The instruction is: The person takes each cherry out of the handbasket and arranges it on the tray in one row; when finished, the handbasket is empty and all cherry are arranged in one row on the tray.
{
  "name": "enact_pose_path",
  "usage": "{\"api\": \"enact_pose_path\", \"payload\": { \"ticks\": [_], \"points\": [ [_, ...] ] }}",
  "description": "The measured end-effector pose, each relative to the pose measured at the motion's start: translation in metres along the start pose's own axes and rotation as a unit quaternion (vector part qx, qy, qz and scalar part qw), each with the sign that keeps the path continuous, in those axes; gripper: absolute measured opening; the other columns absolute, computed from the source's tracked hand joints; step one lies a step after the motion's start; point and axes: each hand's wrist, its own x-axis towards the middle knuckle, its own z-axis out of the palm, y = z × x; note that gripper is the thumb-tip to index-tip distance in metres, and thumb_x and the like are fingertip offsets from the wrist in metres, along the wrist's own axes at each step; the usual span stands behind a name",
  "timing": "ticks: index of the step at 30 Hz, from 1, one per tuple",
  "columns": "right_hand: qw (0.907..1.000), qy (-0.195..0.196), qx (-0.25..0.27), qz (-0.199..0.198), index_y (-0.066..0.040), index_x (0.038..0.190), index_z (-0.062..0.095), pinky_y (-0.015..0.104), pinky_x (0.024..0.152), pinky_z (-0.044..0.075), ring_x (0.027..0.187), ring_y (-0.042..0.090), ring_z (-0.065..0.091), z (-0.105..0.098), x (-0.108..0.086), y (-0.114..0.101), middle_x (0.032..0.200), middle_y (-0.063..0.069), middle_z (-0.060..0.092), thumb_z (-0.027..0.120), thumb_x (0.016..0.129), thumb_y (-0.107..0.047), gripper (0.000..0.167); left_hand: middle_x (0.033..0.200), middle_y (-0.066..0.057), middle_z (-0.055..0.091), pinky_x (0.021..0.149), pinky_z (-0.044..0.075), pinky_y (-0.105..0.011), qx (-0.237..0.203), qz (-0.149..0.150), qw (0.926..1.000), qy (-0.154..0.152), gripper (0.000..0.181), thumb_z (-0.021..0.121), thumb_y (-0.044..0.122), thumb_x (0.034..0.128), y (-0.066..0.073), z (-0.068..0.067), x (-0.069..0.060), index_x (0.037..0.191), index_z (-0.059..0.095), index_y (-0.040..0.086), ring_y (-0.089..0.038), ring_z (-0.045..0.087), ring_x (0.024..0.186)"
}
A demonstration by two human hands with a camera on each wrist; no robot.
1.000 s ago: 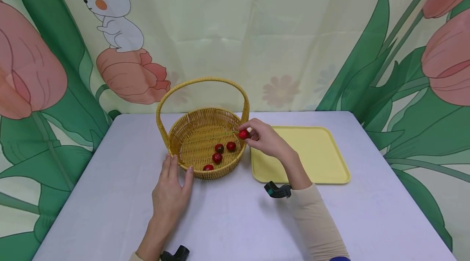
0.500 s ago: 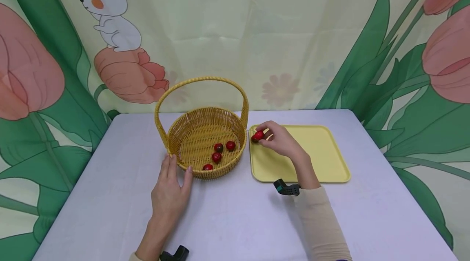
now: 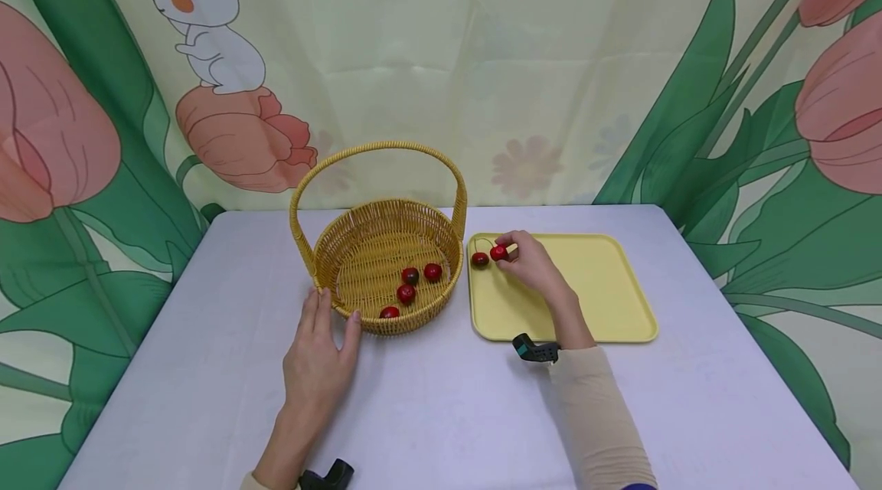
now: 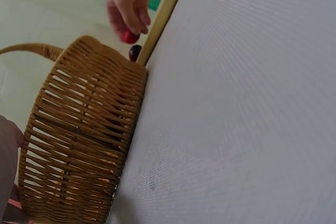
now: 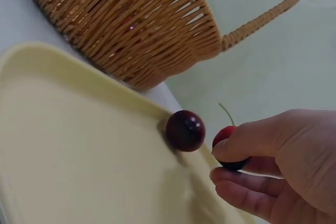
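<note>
A red cherry with a thin green stem is pinched between the thumb and fingers of my right hand, just over the yellow tray. Beside it a darker cherry lies in the tray's far left corner. My left hand rests against the near left rim of the wicker basket, thumb apart from the fingers. Inside the basket several cherries lie toward the right and front, among them a red cherry near the right wall.
The basket's tall arched handle stands upright over it. Tray and basket sit side by side near the back edge of the table's white cloth. A printed curtain hangs directly behind.
My right hand has carried the cherry from the basket's right rim rightward over the tray. The darker cherry now shows on the tray, apart from the held one. My left hand stays put.
</note>
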Motion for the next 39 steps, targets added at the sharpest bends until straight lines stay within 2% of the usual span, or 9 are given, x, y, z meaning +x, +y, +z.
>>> {"api": "enact_pose_path", "payload": {
  "ticks": [8,17,26,36,39],
  "points": [
    [0.9994,0.01,0.009,0.032,0.005,0.131,0.056,0.036,0.083,0.057,0.106,0.033,0.067,0.007,0.003,0.008,0.128,0.022,0.061,0.069,0.092,-0.009,0.043,0.152,-0.029,0.043,0.086,0.055,-0.062,-0.004,-0.004,1.0,-0.004,0.065,0.057,0.037,0.0998,0.0,-0.001,0.0,0.145,0.046,-0.008,-0.044,0.048,0.138],
    [0.9992,0.007,-0.025,0.029,0.005,0.13,0.059,0.042,0.089,0.055,0.105,0.032,0.066,0.01,0.002,0.009,0.123,0.022,0.064,0.07,0.092,-0.016,0.045,0.153,-0.028,0.042,0.085,0.055,-0.061,0.0,-0.007,0.9999,-0.012,0.065,0.057,0.038,0.0998,0.0,-0.002,0.0,0.145,0.046,-0.008,-0.043,0.048,0.138],
    [0.9992,0.004,-0.028,0.028,0.004,0.129,0.059,0.042,0.089,0.055,0.104,0.033,0.065,0.01,0.003,0.011,0.121,0.022,0.065,0.07,0.092,-0.019,0.045,0.153,-0.028,0.043,0.084,0.056,-0.061,0.002,-0.008,0.9999,-0.012,0.065,0.057,0.039,0.0998,0.0,-0.002,0.0,0.145,0.046,-0.007,-0.043,0.049,0.137],
    [0.9983,0.014,-0.035,0.045,-0.001,0.132,0.059,0.043,0.091,0.055,0.109,0.032,0.063,0.0,-0.001,0.004,0.131,0.018,0.059,0.069,0.094,-0.027,0.048,0.153,-0.029,0.043,0.088,0.054,-0.061,-0.001,-0.008,0.9999,-0.011,0.066,0.057,0.039,0.0996,0.0,-0.001,0.0,0.145,0.046,-0.007,-0.043,0.047,0.138],
    [0.9983,0.023,-0.04,0.037,-0.001,0.132,0.059,0.043,0.089,0.055,0.108,0.032,0.063,-0.004,-0.002,-0.001,0.131,0.018,0.059,0.069,0.094,-0.028,0.048,0.153,-0.029,0.042,0.089,0.054,-0.061,-0.002,-0.007,0.9999,-0.009,0.066,0.058,0.038,0.0994,0.0,-0.001,0.0,0.145,0.046,-0.008,-0.043,0.047,0.139]
  ]
}}
